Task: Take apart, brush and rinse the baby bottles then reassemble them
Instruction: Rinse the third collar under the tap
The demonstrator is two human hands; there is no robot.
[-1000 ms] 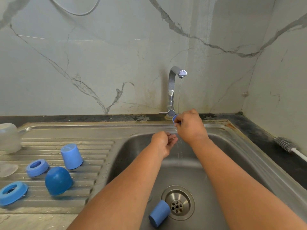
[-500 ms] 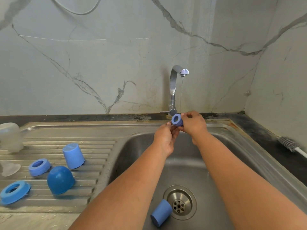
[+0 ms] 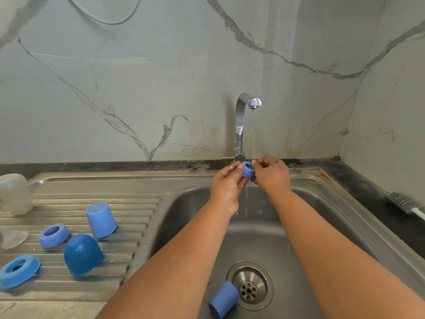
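Observation:
A small blue screw ring (image 3: 248, 170) is pinched between my left hand (image 3: 226, 187) and my right hand (image 3: 271, 174), under a thin stream of water from the chrome tap (image 3: 240, 125). Both hands are over the back of the steel sink (image 3: 322, 226). A light blue cap (image 3: 223, 300) lies on its side beside the drain (image 3: 249, 285). On the drainboard (image 3: 128, 217) rest a light blue cap (image 3: 101, 220), a dark blue dome cap (image 3: 82, 253), two blue rings (image 3: 53, 235) (image 3: 19, 270), a clear nipple (image 3: 12, 238) and a clear bottle (image 3: 15, 194).
A bottle brush (image 3: 406, 203) with a white handle lies on the dark counter at the right, past the sink rim. A marbled wall stands close behind the tap, with a corner at the right.
The ring has come up from behind my right hand and now sits between both hands' fingertips under the stream. My left hand has risen to meet it.

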